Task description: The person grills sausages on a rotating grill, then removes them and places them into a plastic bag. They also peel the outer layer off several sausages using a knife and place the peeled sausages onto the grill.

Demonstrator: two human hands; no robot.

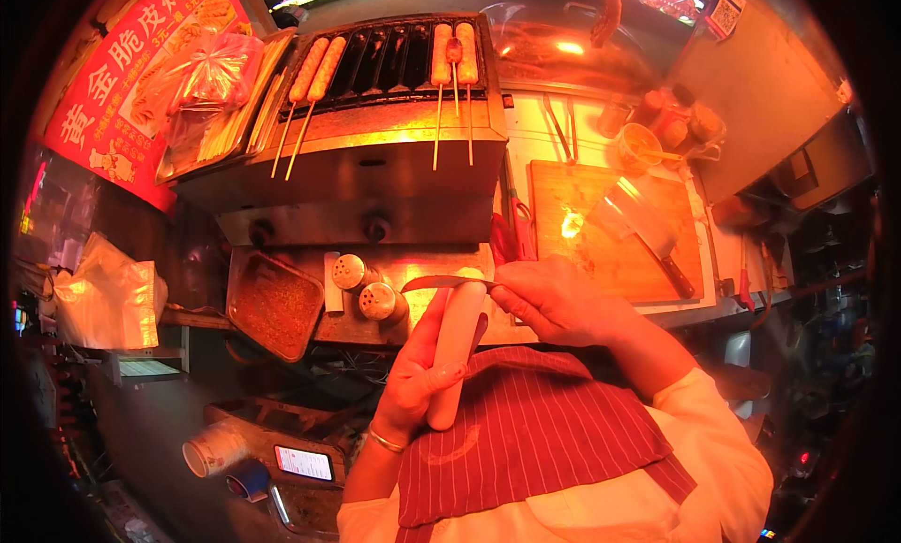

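My left hand (415, 391) wraps around a long, smooth, pale cylinder (454, 356), a sausage by its look, tilted up away from my apron. In my right hand (552, 300) is a small knife (440, 282), its thin blade pointing left across the far end of the sausage. Touching or just above, I cannot tell. Beyond the hands, a metal grill (380, 64) with long grooves holds several sausages on sticks (307, 70), two at its left and three at its right. Two shakers with holed lids (366, 282) stand left of the blade.
Right of the grill, a cleaver (644, 226) lies on a wooden cutting board (563, 261), with tongs (559, 128) behind it. Pink-handled scissors (522, 226) lie beside the board. A metal tray (274, 304) and hanging plastic bags (112, 296) are at left. Below lies a lit phone (303, 463).
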